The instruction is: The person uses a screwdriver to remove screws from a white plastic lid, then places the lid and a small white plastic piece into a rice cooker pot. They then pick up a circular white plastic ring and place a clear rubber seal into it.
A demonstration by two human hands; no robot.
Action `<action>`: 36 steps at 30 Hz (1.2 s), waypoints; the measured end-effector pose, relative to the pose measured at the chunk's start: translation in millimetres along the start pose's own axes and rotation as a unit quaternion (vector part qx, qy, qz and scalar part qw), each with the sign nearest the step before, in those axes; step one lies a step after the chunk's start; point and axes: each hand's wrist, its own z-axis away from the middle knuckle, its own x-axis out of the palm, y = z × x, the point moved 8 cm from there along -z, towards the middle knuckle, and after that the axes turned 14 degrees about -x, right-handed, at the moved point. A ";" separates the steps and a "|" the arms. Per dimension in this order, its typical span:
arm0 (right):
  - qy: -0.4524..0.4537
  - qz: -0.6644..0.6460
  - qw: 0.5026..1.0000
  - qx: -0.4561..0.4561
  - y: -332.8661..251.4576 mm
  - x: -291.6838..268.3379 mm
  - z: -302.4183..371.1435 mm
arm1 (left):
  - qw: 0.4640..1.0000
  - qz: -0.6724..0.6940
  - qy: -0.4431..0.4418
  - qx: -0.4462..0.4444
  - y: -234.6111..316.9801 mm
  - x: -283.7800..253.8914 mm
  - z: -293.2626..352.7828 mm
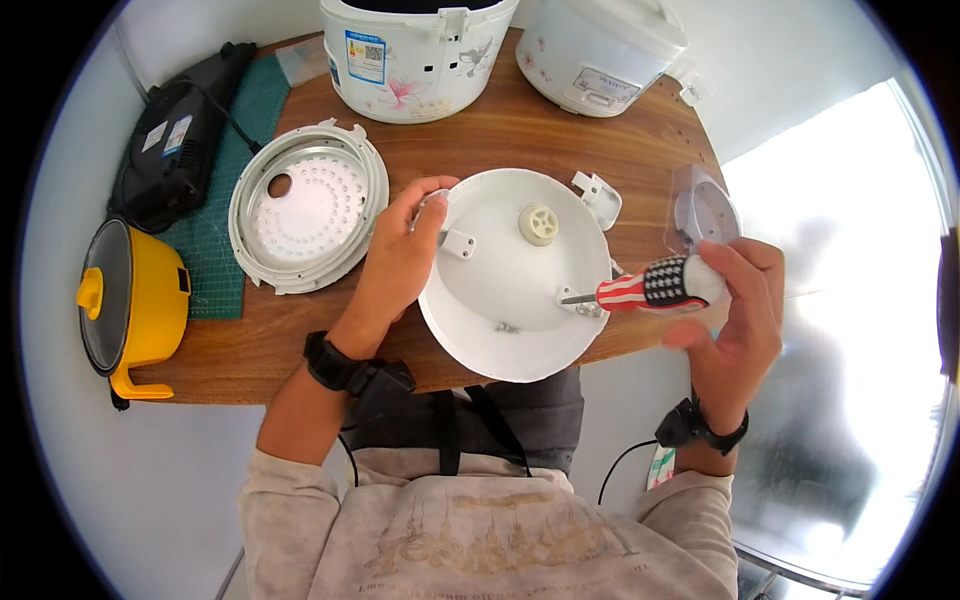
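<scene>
My left hand [405, 245] grips the left rim of a white round rice cooker lid shell [485, 290], which lies hollow side up at the table's front edge. My right hand [745, 310] has its fingers on the butt of a screwdriver [655, 285] with a red, white and black handle, the thumb standing away. The screwdriver's shaft slants left, its tip at a small white bracket [580, 303] on the shell's right inner wall. Another white bracket [459, 244] sits beside my left fingers. Inside are a round cream vent piece [538, 226] and several small screws [508, 327].
A loose white plastic part [598, 200] lies behind the shell, near a clear plastic box [705, 205]. Left of the shell rests a round inner lid [310, 205]. A yellow pot [155, 290], black device [175, 140] and green mat [225, 290] are farther left. Two white cookers [420, 70] [600, 50] stand behind.
</scene>
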 end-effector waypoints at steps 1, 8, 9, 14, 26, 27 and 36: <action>0.020 0.000 1.000 0.000 7.7 0.9 6.1 | 1.000 -0.014 -0.003 -0.008 -0.9 -0.4 -0.2; 0.155 -0.208 0.965 0.027 17.7 11.6 9.0 | 0.999 -0.033 -0.018 -0.021 -5.3 -1.1 -2.3; 0.146 -0.195 0.970 0.013 16.4 12.1 8.3 | 0.999 -0.030 -0.019 -0.020 -5.5 -1.4 -2.5; 0.126 -0.129 0.984 0.000 23.9 15.4 13.0 | 0.999 -0.034 -0.019 -0.013 -4.5 -0.8 -1.9; 0.148 -0.222 0.964 0.013 32.5 23.5 19.3 | 1.000 -0.020 -0.009 -0.020 -3.8 0.4 -1.2; 0.140 -0.204 0.969 -0.001 32.4 23.9 21.0 | 0.999 -0.031 -0.014 -0.027 -4.1 0.7 -1.6; 0.175 -0.220 0.960 0.017 25.0 25.5 15.7 | 0.999 -0.030 -0.014 -0.027 -2.4 0.3 0.5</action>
